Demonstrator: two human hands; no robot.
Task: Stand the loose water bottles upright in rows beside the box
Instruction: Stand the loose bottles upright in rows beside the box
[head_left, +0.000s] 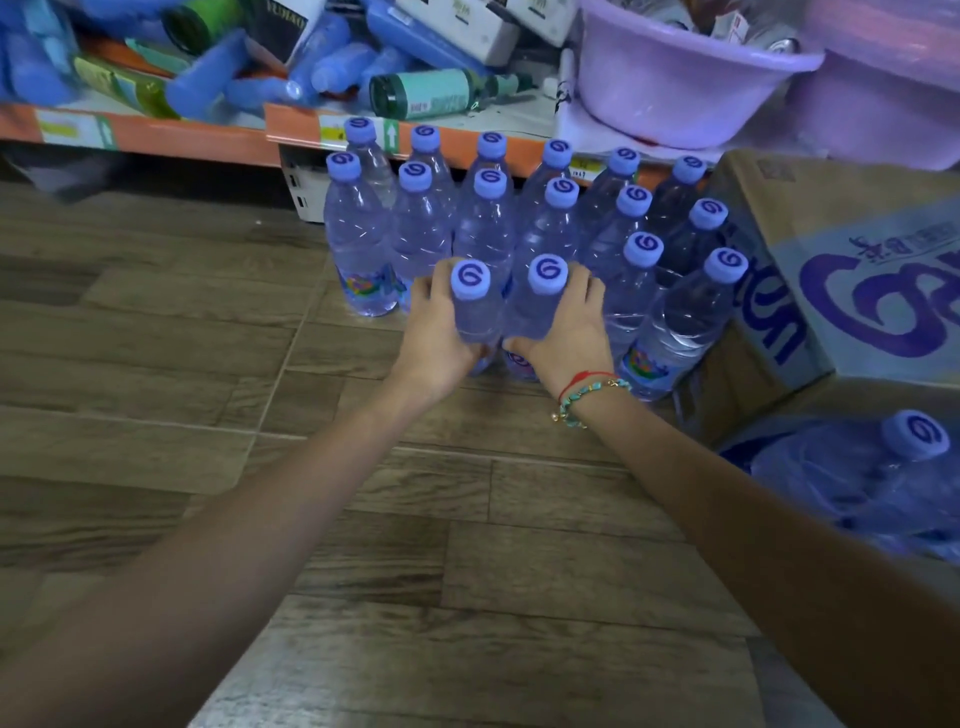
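Two hands grip one water bottle each at the front of the group: the left hand (434, 332) is curled round the left bottle (475, 312), the right hand (569, 332) round the right bottle (535, 306), both bottles upright on the floor and touching side by side.

Cardboard box (831, 291): large, printed with a purple swirl logo, standing on the floor at the right; contents hidden from this side.

Plastic-wrapped pack (862, 478): near the right edge in front of the box, holds more bottles, one blue cap showing; count cannot be told.

Lilac basin (675, 88): on the shelf above, holding packaged goods too cropped to identify.

Standing water bottles (519, 208): clear, blue caps with a swirl mark, colourful labels low on the body; sixteen caps visible in rows between the shelf base and the box, touching one another, the rightmost just beside the box.

Orange-edged shelf (218, 140): price tags on its lip, heaped with blue bottles, a green roll (426, 93) and white cartons.

Floor (156, 338): wood-look planks, grey-brown.

Bracelets (589, 392): one red cord, one turquoise-beaded, on the right wrist.
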